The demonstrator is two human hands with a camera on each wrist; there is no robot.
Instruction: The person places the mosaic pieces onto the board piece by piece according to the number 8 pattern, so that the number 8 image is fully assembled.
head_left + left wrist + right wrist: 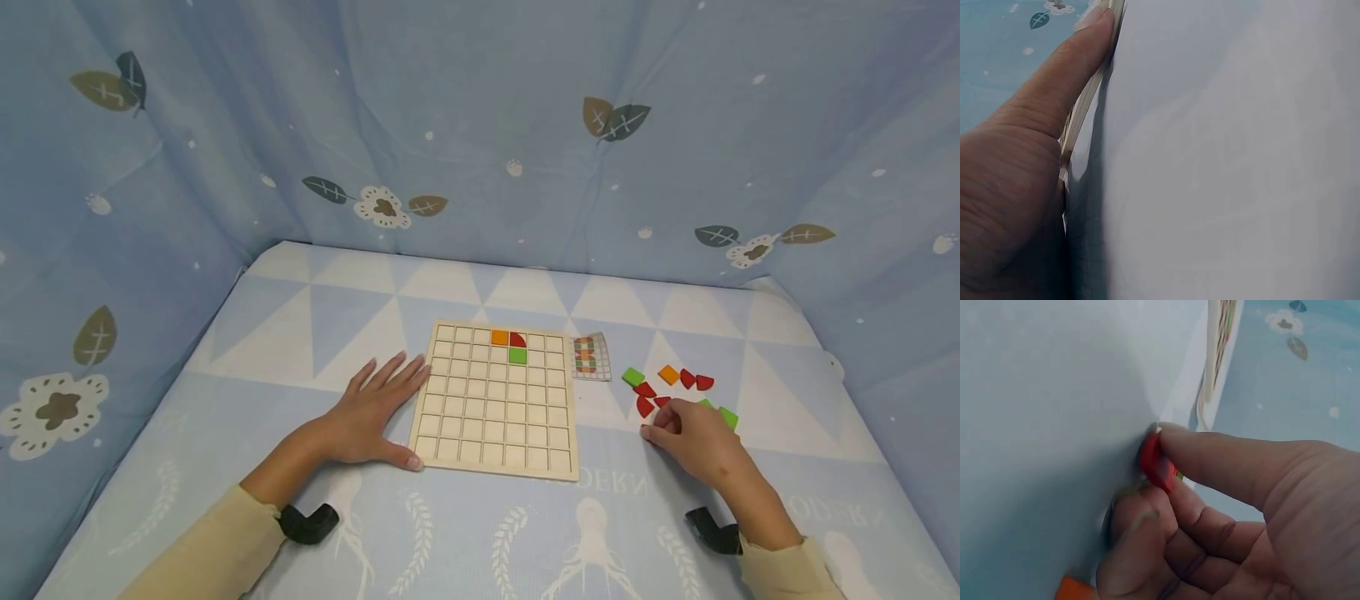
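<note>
My left hand (367, 421) lies with its fingers spread at the left edge of a wooden grid board (491, 429); fingertips and thumb tip touch its frame. In the board's upper rows sit an orange square (499, 337), a red quarter-circle piece (517, 340) and, just below that, a green square (517, 356). Right of the board, my right hand (701, 442) is low over the table among loose pieces. In the right wrist view its thumb and fingers pinch a small red piece (1157, 464), which the hand mostly hides in the head view.
A patterned card (591, 357) with a coloured grid lies against the board's right side. Several loose red, green and orange pieces (669, 375) are scattered around the right hand, some partly covered by it. A blue curtain (480, 125) hangs behind the table.
</note>
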